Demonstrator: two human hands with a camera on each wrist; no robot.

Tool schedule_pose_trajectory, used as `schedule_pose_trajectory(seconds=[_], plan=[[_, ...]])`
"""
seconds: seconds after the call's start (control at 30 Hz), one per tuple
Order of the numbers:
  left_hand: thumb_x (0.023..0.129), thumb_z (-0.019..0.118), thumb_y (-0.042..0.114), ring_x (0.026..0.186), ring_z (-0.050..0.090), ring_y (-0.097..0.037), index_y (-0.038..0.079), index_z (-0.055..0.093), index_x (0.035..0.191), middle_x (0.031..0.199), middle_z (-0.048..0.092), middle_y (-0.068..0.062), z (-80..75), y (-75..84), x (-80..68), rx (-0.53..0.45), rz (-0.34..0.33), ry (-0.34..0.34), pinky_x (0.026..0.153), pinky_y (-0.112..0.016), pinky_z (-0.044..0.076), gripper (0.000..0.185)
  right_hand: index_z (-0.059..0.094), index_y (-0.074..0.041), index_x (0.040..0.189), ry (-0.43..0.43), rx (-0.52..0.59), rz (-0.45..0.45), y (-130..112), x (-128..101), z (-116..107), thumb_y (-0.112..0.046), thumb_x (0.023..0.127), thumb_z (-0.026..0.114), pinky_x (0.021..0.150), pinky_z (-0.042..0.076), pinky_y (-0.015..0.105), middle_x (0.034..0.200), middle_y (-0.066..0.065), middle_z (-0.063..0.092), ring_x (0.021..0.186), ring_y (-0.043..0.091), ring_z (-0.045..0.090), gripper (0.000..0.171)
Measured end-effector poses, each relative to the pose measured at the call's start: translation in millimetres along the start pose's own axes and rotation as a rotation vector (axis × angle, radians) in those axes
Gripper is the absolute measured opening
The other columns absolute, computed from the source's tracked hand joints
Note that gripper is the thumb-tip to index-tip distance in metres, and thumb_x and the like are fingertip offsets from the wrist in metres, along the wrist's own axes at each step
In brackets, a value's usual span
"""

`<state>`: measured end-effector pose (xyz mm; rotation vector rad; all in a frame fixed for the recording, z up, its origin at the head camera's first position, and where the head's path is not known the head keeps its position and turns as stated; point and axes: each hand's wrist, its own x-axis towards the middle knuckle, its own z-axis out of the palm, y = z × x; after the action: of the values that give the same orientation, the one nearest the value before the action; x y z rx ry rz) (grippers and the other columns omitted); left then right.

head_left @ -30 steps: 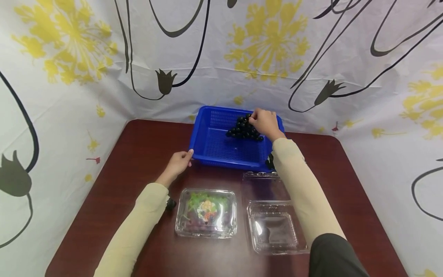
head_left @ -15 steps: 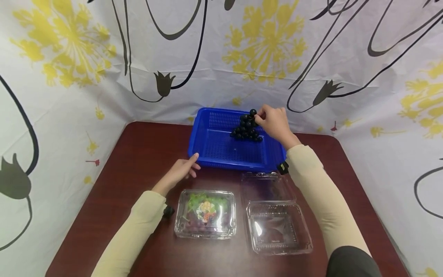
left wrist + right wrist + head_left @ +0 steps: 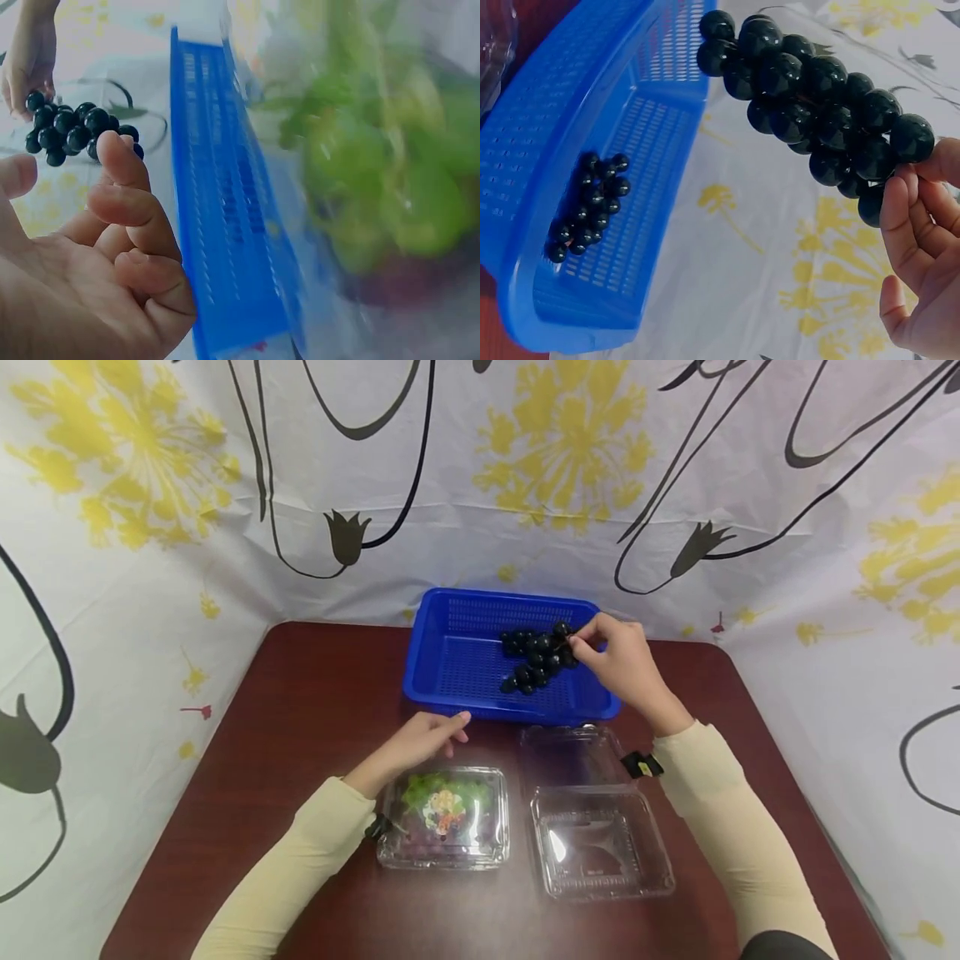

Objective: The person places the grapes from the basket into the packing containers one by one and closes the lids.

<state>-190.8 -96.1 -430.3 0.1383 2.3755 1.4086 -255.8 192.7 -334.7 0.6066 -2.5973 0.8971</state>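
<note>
Counted: one blue rectangular plastic basket (image 3: 468,672); two bunches of round black grapes (image 3: 780,73) (image 3: 596,198); at the basket's 7 and 5 o'clock, two clear rectangular plastic boxes (image 3: 450,850) (image 3: 600,852); two bare hands (image 3: 420,739) (image 3: 621,662); one flat reddish-brown surface (image 3: 322,693).

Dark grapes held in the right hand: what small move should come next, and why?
Perhaps carry the held bunch toward the open clear container: the right hand pinches it by one end above the blue basket, and that container looks empty.
</note>
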Motion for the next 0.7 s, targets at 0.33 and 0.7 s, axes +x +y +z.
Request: schedule_pose_trajectory(seconds=[0.33,0.7], plan=[[0.093,0.049,0.06,0.07,0.061,-0.022,0.012,0.071,0.101,0.081,0.068,-0.012,29.0,19.4,-17.1,0.139,0.082,-0.128,0.063,-0.031,0.048,0.053,0.066,-0.007,0.081,0.044,0.034,0.033,-8.4,-50.6,-28.0,-0.007,0.088,0.065,0.088,0.032,0.039,0.084,0.013,0.073,0.083,0.026,0.056,0.007],[0.086,0.057,0.063,0.052,0.048,-0.004,0.027,0.07,0.1,0.064,0.056,0.014,60.8,37.5,-44.9,0.443,0.257,-0.133,0.055,-0.023,0.041,0.04,0.065,-0.009,0.079,0.066,0.03,0.109,-5.5,-103.9,-41.1,-0.003,0.085,0.068,0.08,0.03,0.033,0.08,0.001,0.07,0.09,0.015,0.048,0.009]])
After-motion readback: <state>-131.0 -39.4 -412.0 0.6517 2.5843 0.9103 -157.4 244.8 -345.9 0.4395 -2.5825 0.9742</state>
